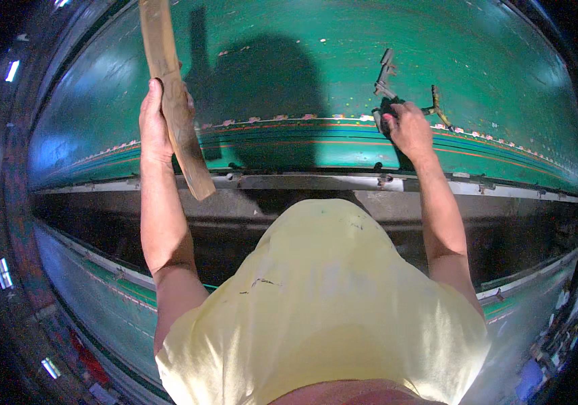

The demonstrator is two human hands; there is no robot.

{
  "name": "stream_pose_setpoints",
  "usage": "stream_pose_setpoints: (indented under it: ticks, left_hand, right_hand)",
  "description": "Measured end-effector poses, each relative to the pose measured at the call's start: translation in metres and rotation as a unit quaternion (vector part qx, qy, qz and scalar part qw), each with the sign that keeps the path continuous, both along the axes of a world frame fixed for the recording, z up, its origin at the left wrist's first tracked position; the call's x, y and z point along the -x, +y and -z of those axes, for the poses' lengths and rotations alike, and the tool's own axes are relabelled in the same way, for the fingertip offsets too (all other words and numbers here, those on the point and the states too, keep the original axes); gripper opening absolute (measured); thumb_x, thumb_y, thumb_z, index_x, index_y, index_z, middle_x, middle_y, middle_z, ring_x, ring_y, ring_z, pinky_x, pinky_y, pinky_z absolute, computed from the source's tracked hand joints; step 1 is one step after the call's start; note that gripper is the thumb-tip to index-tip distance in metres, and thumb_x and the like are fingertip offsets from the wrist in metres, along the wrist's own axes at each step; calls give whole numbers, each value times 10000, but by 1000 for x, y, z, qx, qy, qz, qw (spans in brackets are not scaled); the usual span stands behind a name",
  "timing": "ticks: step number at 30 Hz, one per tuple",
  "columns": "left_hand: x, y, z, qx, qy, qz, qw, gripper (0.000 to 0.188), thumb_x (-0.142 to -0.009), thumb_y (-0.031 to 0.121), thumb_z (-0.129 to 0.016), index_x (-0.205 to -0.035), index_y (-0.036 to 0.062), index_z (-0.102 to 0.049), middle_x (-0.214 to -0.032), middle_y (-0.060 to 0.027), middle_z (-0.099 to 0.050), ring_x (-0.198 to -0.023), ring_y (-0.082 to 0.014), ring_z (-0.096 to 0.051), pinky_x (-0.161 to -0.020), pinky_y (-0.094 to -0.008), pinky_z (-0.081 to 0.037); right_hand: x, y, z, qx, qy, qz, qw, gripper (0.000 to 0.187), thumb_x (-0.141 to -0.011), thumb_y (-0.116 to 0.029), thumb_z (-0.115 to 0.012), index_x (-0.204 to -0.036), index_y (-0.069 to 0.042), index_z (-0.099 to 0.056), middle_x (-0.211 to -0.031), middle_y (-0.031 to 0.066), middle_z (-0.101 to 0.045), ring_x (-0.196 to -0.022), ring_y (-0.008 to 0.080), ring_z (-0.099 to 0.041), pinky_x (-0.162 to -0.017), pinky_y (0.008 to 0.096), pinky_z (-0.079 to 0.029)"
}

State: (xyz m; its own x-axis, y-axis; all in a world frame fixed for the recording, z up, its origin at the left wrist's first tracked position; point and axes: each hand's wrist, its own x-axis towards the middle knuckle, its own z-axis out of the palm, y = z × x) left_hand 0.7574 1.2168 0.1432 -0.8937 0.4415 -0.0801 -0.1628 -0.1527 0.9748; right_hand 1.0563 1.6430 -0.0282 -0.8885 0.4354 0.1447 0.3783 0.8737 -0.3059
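Observation:
My left hand (157, 125) is closed round a long wooden bar (180, 125), worn and light brown, which slants from the top edge down past my forearm. Over the green table, my right hand (410, 135) has its fingers curled round a dark tool (390, 108). A grey metal piece (385, 71) sticks up from the tool's far end, and a red spot shows by my fingers. Just right of this hand is a brownish forked piece (436, 108); whether it joins the tool I cannot tell.
The long green table (491, 61) carries coloured lines and small marks along its near side. A metal rail (302, 182) with small fittings runs along its near edge. Behind me stands a second green-topped table (127, 290), across a dark aisle (221, 236).

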Motion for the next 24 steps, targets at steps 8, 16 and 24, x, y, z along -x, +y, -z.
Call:
stream_pose_setpoints:
  ticks: [8,16,24]
  left_hand:
    - [-2,-38,9,13,76,74,994,500,-1063,398,-771,-1356,14,-643,-1070,-114,-771,-734,-188,-724,-605,-310,-554]
    - [-29,10,48,319,431,291,792,491,-923,324,-906,-1298,90,-694,-1145,-167,-816,-988,-376,-801,-908,-496,-635]
    - [-98,65,84,442,491,481,576,536,-964,456,-819,-1288,69,-639,-1063,-241,-797,-1025,-456,-779,-899,-584,-624]
  right_hand:
    - [20,-33,22,-95,-12,-40,995,448,-900,-171,-796,-1326,-47,-736,-1223,217,-751,-1126,391,-729,-1001,508,-607]
    - [-55,-38,5,337,334,233,849,346,-1023,-3,-561,-1269,-39,-802,-1071,36,-771,-792,88,-638,-703,274,-536]
    - [-122,-152,8,212,118,339,909,467,-953,-263,-865,-1384,-105,-775,-1060,149,-805,-932,310,-757,-866,434,-602]
